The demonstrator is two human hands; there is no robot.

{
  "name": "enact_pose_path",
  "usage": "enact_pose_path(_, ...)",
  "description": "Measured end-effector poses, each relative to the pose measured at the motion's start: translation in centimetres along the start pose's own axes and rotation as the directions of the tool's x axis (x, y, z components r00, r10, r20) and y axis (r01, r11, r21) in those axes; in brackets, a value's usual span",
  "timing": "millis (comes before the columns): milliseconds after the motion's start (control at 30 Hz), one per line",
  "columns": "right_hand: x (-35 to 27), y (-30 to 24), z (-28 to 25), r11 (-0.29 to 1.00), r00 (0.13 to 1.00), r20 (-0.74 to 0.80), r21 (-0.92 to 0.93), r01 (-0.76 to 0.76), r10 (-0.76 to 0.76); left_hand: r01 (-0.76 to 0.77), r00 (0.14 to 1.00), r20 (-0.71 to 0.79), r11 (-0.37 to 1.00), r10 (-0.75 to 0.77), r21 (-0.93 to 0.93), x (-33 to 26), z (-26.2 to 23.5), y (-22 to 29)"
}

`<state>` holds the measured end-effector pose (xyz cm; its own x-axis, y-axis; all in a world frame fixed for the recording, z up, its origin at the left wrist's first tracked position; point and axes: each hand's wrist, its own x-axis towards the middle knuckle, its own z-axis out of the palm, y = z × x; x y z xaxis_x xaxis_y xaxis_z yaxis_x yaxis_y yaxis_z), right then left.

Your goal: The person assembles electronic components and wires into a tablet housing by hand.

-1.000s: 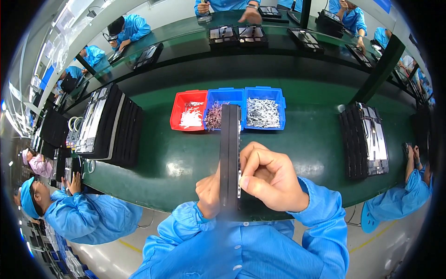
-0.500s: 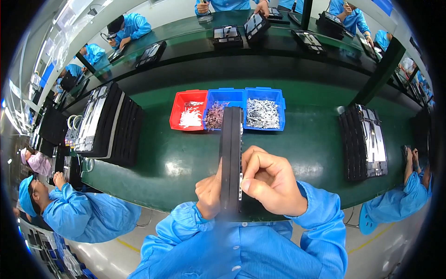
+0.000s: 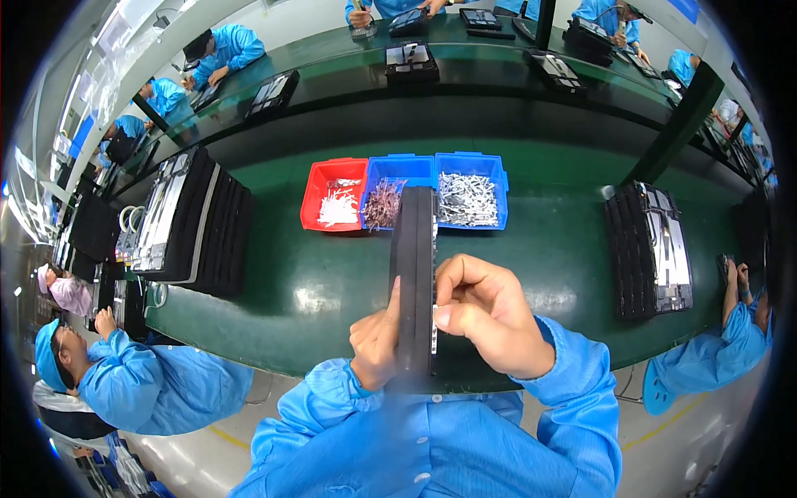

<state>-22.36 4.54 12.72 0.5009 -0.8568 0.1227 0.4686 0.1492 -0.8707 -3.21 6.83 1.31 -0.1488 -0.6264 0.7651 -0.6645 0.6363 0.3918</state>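
Note:
A thick black slab [image 3: 413, 274], perhaps a tray with a flat device on its right face, stands on edge in front of me, seen almost edge-on. My left hand [image 3: 378, 342] grips it from the left, with the index finger laid up along its side; part of the hand is hidden behind the slab. On the right face, my right hand [image 3: 486, 314] is closed in a pinch, thumb and index fingertips against the slab's edge. A narrow white strip [image 3: 434, 336] shows just below those fingertips. Whatever they pinch is too small to make out.
Beyond the slab stand a red bin [image 3: 311, 199] of white pieces, a blue bin [image 3: 401, 168] of brownish pieces and another blue bin [image 3: 501, 187] of silvery-white pieces. Stacks of black trays flank me, left [image 3: 224, 228] and right [image 3: 635, 257]. Co-workers in blue sit around.
My right fingertips have moved slightly up along the slab's right face, still pinched. My left hand keeps its grip. Across the bench, a co-worker's raised tray has been lowered.

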Motion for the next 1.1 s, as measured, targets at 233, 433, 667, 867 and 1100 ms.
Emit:
enact_pose_path(233, -0.5, 0.2, 1.6, 0.994, 0.989, -0.128, 0.096, -0.059, 0.071, -0.097, 0.995, 0.009, 0.993, 0.098, -0.066, 0.6, 0.5, -0.5)
enact_pose_path(433, -1.1, 2.9, 1.6, 0.988, 0.985, -0.09, 0.032, 0.153, -0.149, 0.032, 0.998, 0.066, 0.992, -0.024, -0.125, -0.5, 0.8, -0.8)
enact_pose_path(667, -0.3, 1.8, 0.3, 0.985, 0.999, -0.032, 0.171, 0.032, -0.027, -0.082, 0.997, 0.009, 0.997, 0.082, -0.001, 1.1, 0.0, 0.0)
enact_pose_path(867, -0.1, 1.2, 1.1, 0.998, 0.992, -0.126, 0.056, -0.002, 0.01, -0.093, 0.996, -0.019, 0.996, 0.092, -0.015, 0.6, 0.3, -0.4)
enact_pose_path(1100, 0.0, 0.7, 0.8, 1.0, 0.988, -0.152, 0.009, -0.028, 0.03, -0.098, 0.995, -0.027, 0.995, 0.097, -0.026, 0.9, 0.7, -0.3)
